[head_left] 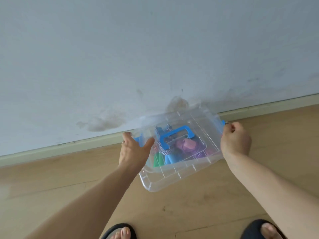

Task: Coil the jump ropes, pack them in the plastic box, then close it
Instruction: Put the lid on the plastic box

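Clearly, in the head view, the plastic box (177,149) was off the wooden floor (51,187), held up in front of a stained pale wall (120,57) and tilted so that I looked down onto its clear lid (193,128). Through the lid I could make out the jump ropes (162,149) packed inside: a blue-and-white twisted cord, a green piece, a blue piece and something purple, all blurred by the plastic.

My left hand (133,150) lay against the left end of the box, fingers fairly straight and spread, thumb reaching over the lid's edge near the blue latch (138,141) on that side; I read it as pressing and steadying more than clutching. My right hand (235,140) was curled at the right end, fingers pinching the other blue latch, which barely showed beyond the fingertips. Whether either latch had snapped home, I could not tell.

I judged the box light, since ropes weigh little, but the thin clear walls would flex and feel slick, and the lid could pop if squeezed hard. The sound places to hold seemed to be the two latched ends or the blue carry handle (177,137) in the lid's middle, once both latches were shut.

At the bottom edge, two feet in black sandals (119,232) stood on the floor.
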The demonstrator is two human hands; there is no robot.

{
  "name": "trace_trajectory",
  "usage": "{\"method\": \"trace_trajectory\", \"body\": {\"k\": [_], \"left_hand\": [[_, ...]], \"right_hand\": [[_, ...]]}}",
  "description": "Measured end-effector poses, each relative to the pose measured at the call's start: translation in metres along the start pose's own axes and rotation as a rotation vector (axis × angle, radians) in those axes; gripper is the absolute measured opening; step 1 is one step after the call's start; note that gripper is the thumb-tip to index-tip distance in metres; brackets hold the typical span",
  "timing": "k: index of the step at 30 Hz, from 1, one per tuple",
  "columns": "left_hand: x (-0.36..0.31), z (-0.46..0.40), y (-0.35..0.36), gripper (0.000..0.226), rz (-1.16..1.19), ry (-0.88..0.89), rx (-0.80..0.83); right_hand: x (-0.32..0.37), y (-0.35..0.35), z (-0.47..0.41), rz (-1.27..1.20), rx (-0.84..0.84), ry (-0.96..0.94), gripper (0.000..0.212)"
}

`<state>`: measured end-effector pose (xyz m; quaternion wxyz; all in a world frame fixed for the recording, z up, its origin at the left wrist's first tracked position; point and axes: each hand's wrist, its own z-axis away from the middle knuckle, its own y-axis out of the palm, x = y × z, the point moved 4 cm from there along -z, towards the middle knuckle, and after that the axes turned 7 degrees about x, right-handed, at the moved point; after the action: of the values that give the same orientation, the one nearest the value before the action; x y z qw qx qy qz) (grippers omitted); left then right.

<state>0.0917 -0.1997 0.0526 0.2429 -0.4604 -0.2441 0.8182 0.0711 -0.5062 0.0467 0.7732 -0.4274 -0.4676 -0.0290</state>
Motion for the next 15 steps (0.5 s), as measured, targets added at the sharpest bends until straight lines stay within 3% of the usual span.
{"method": "trace_trajectory", "body": {"k": [9,12,15], "left_hand": [[-0.015,-0.004,-0.009,0.064,0.137,0.011,-0.108],[-0.015,-0.004,-0.005,0.060,0.166,-0.028,-0.113],[-0.013,-0.003,0.001,0.041,0.109,-0.021,-0.097]], "right_hand": [[0.006,-0.004,0.013,0.279,0.064,-0.248,0.029],[-0.001,-0.005,0.010,0.215,0.030,-0.224,0.028],[-0.008,0.000,0.010,0.171,0.025,-0.155,0.025]]}}
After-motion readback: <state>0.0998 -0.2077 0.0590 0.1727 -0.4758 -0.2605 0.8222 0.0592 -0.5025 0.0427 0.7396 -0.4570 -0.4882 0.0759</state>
